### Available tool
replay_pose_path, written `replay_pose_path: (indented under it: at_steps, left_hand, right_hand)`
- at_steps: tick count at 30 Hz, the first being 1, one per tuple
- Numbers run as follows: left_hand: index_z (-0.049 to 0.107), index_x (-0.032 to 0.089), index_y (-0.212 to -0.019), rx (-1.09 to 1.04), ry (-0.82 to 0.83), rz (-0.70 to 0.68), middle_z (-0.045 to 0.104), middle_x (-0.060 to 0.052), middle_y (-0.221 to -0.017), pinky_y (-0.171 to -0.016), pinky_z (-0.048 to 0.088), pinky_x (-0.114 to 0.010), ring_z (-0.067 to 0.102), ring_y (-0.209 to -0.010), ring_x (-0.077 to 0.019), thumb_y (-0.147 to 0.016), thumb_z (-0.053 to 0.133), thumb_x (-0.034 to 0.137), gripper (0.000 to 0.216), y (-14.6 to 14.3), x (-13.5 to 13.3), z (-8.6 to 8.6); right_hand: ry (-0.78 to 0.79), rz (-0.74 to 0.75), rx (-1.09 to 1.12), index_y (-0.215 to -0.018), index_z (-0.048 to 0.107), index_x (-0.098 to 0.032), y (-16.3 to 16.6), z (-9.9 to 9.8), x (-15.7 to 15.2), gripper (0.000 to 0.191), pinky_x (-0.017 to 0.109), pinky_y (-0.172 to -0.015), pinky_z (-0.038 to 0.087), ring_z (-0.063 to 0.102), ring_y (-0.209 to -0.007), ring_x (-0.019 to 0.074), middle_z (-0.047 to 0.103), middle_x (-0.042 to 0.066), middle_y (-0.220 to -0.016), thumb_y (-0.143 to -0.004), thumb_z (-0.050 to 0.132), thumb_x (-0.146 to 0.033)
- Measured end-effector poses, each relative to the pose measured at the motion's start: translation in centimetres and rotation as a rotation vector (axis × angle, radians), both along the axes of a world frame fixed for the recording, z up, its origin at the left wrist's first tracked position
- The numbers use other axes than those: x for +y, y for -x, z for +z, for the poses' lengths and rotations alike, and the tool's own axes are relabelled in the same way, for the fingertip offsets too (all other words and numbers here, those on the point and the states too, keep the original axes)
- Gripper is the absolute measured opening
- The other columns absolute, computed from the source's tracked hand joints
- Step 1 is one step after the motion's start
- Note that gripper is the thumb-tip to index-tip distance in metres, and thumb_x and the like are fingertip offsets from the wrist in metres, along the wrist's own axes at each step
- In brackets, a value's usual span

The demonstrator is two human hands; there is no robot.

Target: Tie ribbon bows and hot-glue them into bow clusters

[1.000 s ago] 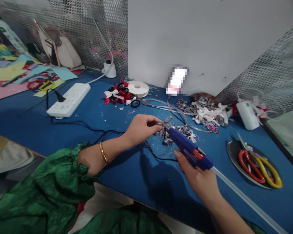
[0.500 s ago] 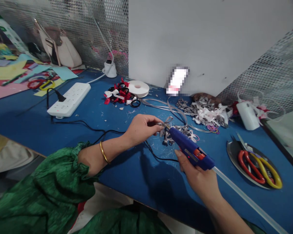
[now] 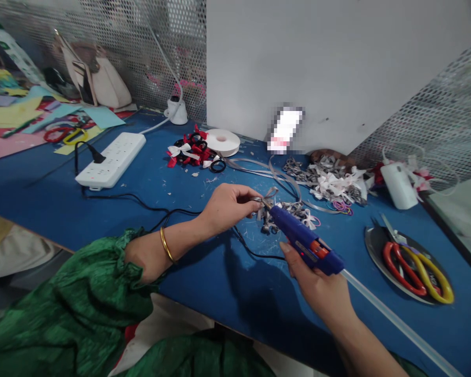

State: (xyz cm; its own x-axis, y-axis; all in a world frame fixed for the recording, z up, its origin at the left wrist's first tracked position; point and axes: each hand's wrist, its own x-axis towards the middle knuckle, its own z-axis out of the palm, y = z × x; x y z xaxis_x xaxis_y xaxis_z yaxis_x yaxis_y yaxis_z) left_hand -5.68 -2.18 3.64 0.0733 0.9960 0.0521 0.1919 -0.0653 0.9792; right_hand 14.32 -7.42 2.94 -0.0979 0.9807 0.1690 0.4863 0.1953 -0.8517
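Note:
My left hand (image 3: 227,205) pinches a small grey ribbon bow (image 3: 267,196) just above the blue table (image 3: 141,209). My right hand (image 3: 317,285) grips a blue hot glue gun (image 3: 304,241) with an orange trigger. Its nozzle touches the bow at my left fingertips. A clear glue stick (image 3: 396,319) juts out of the gun's back toward the lower right. A small heap of finished grey bows (image 3: 294,212) lies on the table right behind the gun.
A white power strip (image 3: 112,159) with a black cord sits at the left. Red and white bows (image 3: 190,152) and a white ribbon spool (image 3: 222,141) lie behind. More bows (image 3: 329,180) are piled at the right, near a dish holding red and yellow scissors (image 3: 416,264).

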Motion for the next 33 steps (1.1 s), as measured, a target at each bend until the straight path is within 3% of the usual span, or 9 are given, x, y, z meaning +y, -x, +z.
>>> replay_pose_path:
  at_steps: [5,12,22,33]
  left_hand:
    - [0.075,0.012,-0.088,0.000,-0.004,0.003,0.068,-0.002,-0.067,-0.057,0.047,-0.020,0.059,-0.056,-0.0091,-0.075,0.068,0.021,0.017,-0.04,-0.01,0.02]
    - [0.068,0.012,-0.093,-0.030,-0.023,0.008,0.068,-0.002,-0.069,-0.057,0.048,-0.022,0.061,-0.056,-0.0097,-0.074,0.070,0.023,0.021,0.04,0.09,-0.21]
    - [0.061,0.014,-0.079,0.037,-0.056,0.018,0.063,0.000,-0.062,-0.055,0.045,-0.021,0.059,-0.055,-0.0088,-0.074,0.070,0.023,0.013,0.05,0.04,-0.19]
    - [0.061,0.014,-0.080,0.026,-0.050,0.038,0.063,0.000,-0.063,-0.055,0.046,-0.022,0.061,-0.055,-0.0099,-0.073,0.071,0.024,0.016,0.07,0.19,-0.27]
  right_hand:
    - [0.007,0.026,0.028,-0.075,0.059,-0.022,0.07,0.27,0.08,0.029,0.025,-0.048,0.044,0.050,-0.049,0.0140,0.055,-0.001,-0.056,-0.080,0.063,-0.050]
    - [-0.021,-0.005,-0.018,-0.076,0.060,-0.022,-0.12,0.03,0.11,0.030,0.026,-0.045,0.042,0.046,-0.044,0.0138,0.048,-0.003,-0.047,-0.080,0.063,-0.052]
    - [0.021,0.043,0.017,-0.074,0.058,-0.022,-0.15,0.26,0.21,0.027,0.025,-0.046,0.042,0.047,-0.047,0.0133,0.052,-0.001,-0.054,-0.080,0.064,-0.048]
    - [0.028,-0.035,0.019,-0.078,0.064,-0.019,0.09,0.32,-0.26,0.034,0.026,-0.052,0.044,0.049,-0.048,0.0127,0.053,-0.003,-0.053,-0.081,0.063,-0.053]
